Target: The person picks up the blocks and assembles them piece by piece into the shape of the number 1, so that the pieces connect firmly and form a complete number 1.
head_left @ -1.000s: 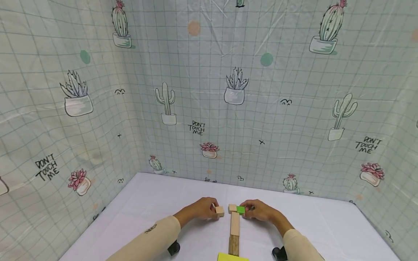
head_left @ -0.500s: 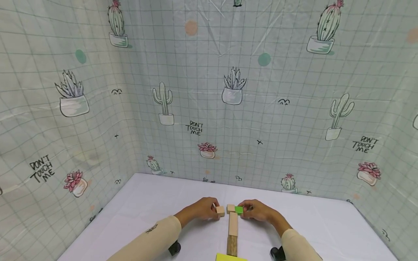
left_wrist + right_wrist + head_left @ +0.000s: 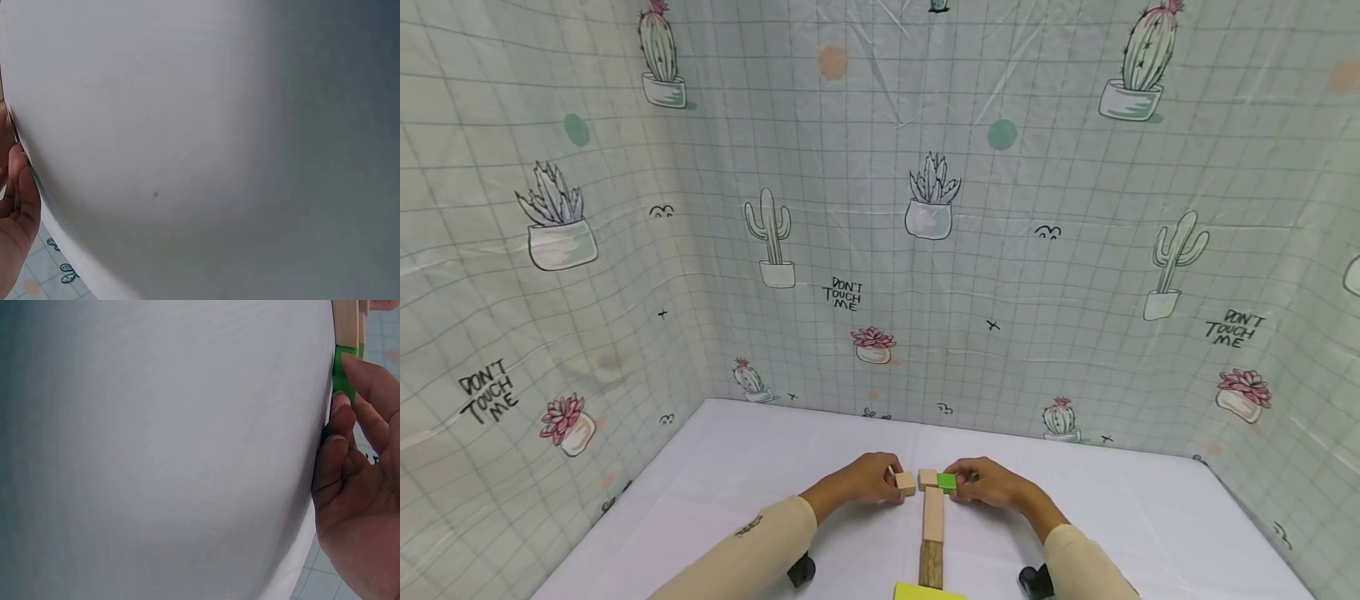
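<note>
My left hand [image 3: 874, 478] pinches a small plain wooden cube [image 3: 906, 483] at the table's middle, a short gap left of another plain cube [image 3: 928, 478]. On the other side, the fingers of my right hand [image 3: 988, 482] pinch a green block [image 3: 947, 482], which sits against that second cube's right side. In the right wrist view, thumb and fingers close on the green block [image 3: 345, 374] beside pale wood. Below these blocks a pale wooden block [image 3: 933, 514] and a darker brown one [image 3: 931, 564] form a line toward me. Only the left hand's curled fingers show in the left wrist view.
A yellow block [image 3: 928, 592] lies at the near end of the line, cut off by the frame. The white table [image 3: 820, 442] meets a cactus-print curtain [image 3: 880, 250] at the back and sides. Black wrist gear [image 3: 1036, 582] hangs under each forearm.
The head view has shifted slightly, so everything slides a little left. Both hands keep their holds, and the gap between the left cube and the middle one looks slightly narrower.
</note>
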Motion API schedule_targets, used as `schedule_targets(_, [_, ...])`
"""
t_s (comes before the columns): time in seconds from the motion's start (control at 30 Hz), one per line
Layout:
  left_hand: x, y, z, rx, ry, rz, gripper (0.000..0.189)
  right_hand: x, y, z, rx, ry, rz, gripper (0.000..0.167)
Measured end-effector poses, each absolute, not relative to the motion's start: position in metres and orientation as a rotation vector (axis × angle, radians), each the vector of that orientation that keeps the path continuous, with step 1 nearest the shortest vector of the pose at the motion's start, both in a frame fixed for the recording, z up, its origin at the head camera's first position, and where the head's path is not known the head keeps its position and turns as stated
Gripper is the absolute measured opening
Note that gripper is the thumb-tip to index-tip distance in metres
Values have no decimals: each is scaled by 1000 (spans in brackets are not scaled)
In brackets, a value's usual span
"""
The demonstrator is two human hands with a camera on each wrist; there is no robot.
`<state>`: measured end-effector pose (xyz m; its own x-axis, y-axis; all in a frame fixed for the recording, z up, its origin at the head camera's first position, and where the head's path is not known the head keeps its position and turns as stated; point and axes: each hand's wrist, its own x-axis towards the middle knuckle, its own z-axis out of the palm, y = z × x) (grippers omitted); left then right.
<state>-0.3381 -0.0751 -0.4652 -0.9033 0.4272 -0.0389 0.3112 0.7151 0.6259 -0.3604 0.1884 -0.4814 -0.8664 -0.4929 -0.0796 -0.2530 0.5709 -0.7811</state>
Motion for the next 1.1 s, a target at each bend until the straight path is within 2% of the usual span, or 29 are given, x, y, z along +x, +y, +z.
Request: schedule_targets(1.1, [-336, -68, -460, 575, 2754, 933, 18, -361, 190, -481, -675, 2502, -1181, 32])
